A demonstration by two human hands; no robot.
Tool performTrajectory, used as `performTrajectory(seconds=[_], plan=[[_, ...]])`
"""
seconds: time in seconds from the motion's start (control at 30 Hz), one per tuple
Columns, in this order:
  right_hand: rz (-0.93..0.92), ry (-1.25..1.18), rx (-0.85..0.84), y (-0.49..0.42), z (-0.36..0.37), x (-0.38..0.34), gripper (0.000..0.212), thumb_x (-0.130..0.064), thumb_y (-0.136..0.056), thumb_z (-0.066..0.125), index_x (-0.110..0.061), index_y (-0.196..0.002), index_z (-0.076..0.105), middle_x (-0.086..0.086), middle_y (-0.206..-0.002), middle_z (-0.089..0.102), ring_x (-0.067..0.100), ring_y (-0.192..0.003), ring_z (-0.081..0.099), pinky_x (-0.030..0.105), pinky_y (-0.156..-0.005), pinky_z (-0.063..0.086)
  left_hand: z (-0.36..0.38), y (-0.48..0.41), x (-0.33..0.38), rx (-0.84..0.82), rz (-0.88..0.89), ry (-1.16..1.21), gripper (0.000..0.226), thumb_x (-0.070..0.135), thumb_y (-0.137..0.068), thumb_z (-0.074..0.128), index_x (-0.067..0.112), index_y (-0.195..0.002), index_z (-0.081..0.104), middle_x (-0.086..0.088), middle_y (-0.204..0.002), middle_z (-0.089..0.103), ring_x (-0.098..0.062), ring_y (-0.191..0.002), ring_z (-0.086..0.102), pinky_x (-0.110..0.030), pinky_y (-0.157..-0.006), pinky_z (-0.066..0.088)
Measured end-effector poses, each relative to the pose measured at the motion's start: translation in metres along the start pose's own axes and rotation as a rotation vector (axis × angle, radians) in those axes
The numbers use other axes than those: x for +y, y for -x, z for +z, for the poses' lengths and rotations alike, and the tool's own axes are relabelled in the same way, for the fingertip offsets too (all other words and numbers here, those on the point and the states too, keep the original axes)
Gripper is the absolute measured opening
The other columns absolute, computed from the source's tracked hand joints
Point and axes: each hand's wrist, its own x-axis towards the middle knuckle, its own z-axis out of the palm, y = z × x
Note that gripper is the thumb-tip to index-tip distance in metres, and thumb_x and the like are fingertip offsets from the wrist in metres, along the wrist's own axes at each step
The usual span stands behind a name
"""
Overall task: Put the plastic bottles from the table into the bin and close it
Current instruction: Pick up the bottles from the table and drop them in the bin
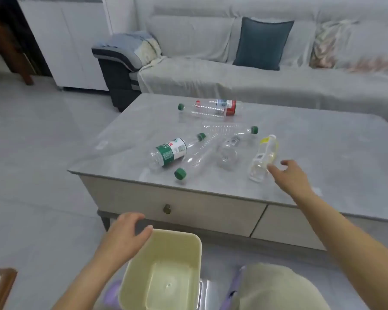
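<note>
Several clear plastic bottles lie on the grey coffee table [323, 139]. One has a green and white label [169, 152], one a red label [213, 107], one a yellow cap end [263, 157], and others are bare, with green caps. My right hand [289, 175] hovers open just right of the yellow bottle, fingertips almost touching it. A pale yellow bin [161, 271] stands open and empty on the floor in front of the table. My left hand [123, 236] is open at the bin's far left rim.
A grey sofa [255, 81] with a teal cushion [262, 43] runs behind the table. The table front has a drawer with a round knob [167, 209]. A wooden corner [0, 285] sits at the bottom left. My knee [276, 287] is right of the bin.
</note>
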Motion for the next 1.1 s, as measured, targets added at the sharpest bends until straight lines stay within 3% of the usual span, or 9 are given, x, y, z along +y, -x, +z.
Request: performTrajectory(seconds=[0.13,0.27,0.4,0.57,0.67,0.73,0.9,1.0,1.1], plan=[[0.134,-0.039,0.003,-0.049,0.02,-0.018,0.073,-0.058,-0.081,0.046,-0.005,-0.128,0.026,0.024,-0.118,0.059,0.042,-0.103,0.059,0.05,-0.091,0.048,0.029,-0.022,-0.017,-0.103,-0.141,-0.048,0.049,0.046,-0.085,0.053,0.018,-0.126,0.053,-0.005,-0.134,0.054,-0.023,-0.124,0.051,-0.035,-0.098,0.043],[0.255,-0.145,-0.08,-0.073,0.038,-0.018,0.093,-0.051,-0.064,0.073,-0.006,-0.132,0.028,0.015,-0.112,0.053,0.036,-0.1,0.06,0.05,-0.081,0.055,0.071,-0.032,-0.075,-0.381,-0.402,-0.206,0.048,0.04,-0.083,0.048,0.013,-0.122,0.05,-0.008,-0.125,0.059,-0.026,-0.113,0.058,-0.032,-0.087,0.047],[0.208,-0.674,-0.126,-0.045,0.027,-0.013,0.038,-0.027,-0.071,0.074,-0.009,-0.1,0.058,0.011,-0.095,0.059,0.018,-0.066,0.064,0.03,-0.052,0.057,0.111,-0.008,-0.118,-0.541,-0.546,-0.232,0.038,0.02,-0.087,0.04,0.009,-0.123,0.047,-0.01,-0.129,0.058,-0.025,-0.116,0.058,-0.033,-0.092,0.047],[-0.058,-0.768,-0.388,0.095,0.024,-0.025,0.017,0.008,-0.075,0.065,-0.004,-0.073,0.054,-0.001,-0.052,0.067,0.003,-0.051,0.064,0.01,-0.046,0.049,0.139,0.006,-0.126,-0.462,-0.429,-0.266,0.036,0.01,-0.081,0.042,0.012,-0.114,0.058,-0.009,-0.118,0.065,-0.026,-0.109,0.062,-0.03,-0.086,0.048],[-0.04,-0.592,-0.626,0.162,0.083,0.002,0.049,-0.007,-0.059,0.079,-0.008,-0.104,0.06,0.006,-0.093,0.076,0.016,-0.086,0.072,0.025,-0.074,0.058,0.145,0.002,-0.121,-0.438,-0.407,-0.144,0.032,0.01,-0.082,0.046,0.011,-0.111,0.059,-0.01,-0.115,0.067,-0.027,-0.106,0.063,-0.026,-0.077,0.043],[0.037,-0.492,-0.654,0.183,0.126,0.031,0.06,-0.019,-0.052,0.083,-0.017,-0.106,0.058,0.003,-0.101,0.073,0.017,-0.095,0.069,0.032,-0.086,0.055,0.148,-0.002,-0.111,-0.483,-0.38,-0.066,0.037,0.012,-0.08,0.049,0.013,-0.115,0.058,-0.01,-0.117,0.068,-0.027,-0.108,0.063,-0.025,-0.078,0.044],[0.067,-0.346,-0.691,0.197,0.193,0.069,0.051,-0.004,-0.063,0.082,-0.028,-0.096,0.051,-0.009,-0.092,0.066,0.0,-0.079,0.063,0.011,-0.07,0.046,0.148,-0.004,-0.049,-0.559,-0.277,0.006,0.069,0.023,-0.085,0.054,0.014,-0.146,0.021,-0.014,-0.145,0.041,-0.032,-0.128,0.048,-0.036,-0.102,0.041],[0.069,-0.263,-0.691,0.186,0.207,0.077,0.054,-0.009,-0.064,0.081,-0.031,-0.101,0.048,-0.008,-0.095,0.064,0.016,-0.088,0.062,0.021,-0.072,0.045,0.111,-0.007,0.002,-0.249,-0.053,0.422,0.04,0.037,-0.093,0.043,0.03,-0.132,0.045,-0.003,-0.136,0.054,-0.024,-0.123,0.053,-0.039,-0.102,0.043],[0.068,-0.23,-0.719,0.178,0.221,0.073,0.059,-0.015,-0.066,0.08,-0.026,-0.113,0.046,-0.002,-0.102,0.065,0.018,-0.092,0.062,0.025,-0.074,0.047,0.071,-0.008,0.034,-0.292,0.127,0.621,0.048,0.053,-0.083,0.054,0.036,-0.128,0.049,0.014,-0.118,0.056,-0.004,-0.108,0.056,-0.028,-0.095,0.044]])
